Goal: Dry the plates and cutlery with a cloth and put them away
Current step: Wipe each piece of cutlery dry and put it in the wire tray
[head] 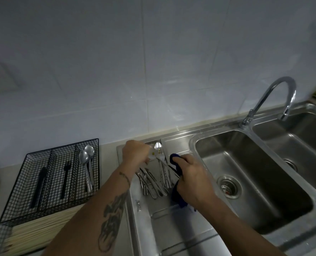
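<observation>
step: drying cutlery, spoon in hand
left hand: gripping spoon above the drainboard
right hand: clutching blue cloth
cutlery pile: on drainboard, left of sink
next: wipe spoon, drop in wire tray beside its two spoons

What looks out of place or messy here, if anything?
Little stands out. The undried cutlery lies in a loose, crossed heap on the draining board, not sorted like the spoons in the wire tray. Nothing looks spilled or damaged. The left hand holds a utensil; the right hand grips the blue cloth.
</observation>
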Demonstrator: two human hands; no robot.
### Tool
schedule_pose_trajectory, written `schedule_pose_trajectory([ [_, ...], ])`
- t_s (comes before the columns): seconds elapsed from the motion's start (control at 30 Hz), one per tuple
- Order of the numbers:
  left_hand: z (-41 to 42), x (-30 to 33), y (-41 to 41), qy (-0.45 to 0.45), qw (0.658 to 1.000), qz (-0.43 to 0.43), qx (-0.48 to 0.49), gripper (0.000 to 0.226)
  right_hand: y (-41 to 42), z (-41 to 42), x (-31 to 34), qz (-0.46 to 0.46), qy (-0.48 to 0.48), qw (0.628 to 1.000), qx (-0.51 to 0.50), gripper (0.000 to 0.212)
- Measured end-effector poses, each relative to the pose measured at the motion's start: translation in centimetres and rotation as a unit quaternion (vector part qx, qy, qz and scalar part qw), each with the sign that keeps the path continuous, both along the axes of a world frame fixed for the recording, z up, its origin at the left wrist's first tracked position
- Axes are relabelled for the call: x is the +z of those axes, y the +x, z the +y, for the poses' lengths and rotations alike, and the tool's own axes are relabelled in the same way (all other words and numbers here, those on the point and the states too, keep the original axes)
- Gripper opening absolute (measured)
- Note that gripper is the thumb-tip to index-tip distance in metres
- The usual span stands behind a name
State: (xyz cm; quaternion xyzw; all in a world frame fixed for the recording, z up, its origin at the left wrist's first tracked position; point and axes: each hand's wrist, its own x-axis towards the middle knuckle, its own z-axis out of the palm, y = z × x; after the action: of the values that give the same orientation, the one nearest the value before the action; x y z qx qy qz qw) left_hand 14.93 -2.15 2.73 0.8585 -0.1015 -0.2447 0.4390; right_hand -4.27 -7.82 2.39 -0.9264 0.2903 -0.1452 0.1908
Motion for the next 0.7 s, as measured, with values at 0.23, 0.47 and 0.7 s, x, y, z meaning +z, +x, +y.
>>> schedule_pose_trajectory([
  [0.23,5.2,0.4,-3.3,-0.015,0.999,0.009,0.048,0.019,-2.0,3.6,0.9,0.02,0.022,0.981,0.194,0.059],
  [0.47,8.8,2.1,-4.7,-0.042,0.994,0.025,0.1,0.015,-4.9,7.8,2.1,-0.068,-0.079,0.984,0.143,0.054],
  [0.7,10.6,3.5,-5.6,-0.083,0.986,-0.015,0.145,0.009,-4.8,8.4,2.9,0.037,-0.099,0.994,0.017,0.039],
])
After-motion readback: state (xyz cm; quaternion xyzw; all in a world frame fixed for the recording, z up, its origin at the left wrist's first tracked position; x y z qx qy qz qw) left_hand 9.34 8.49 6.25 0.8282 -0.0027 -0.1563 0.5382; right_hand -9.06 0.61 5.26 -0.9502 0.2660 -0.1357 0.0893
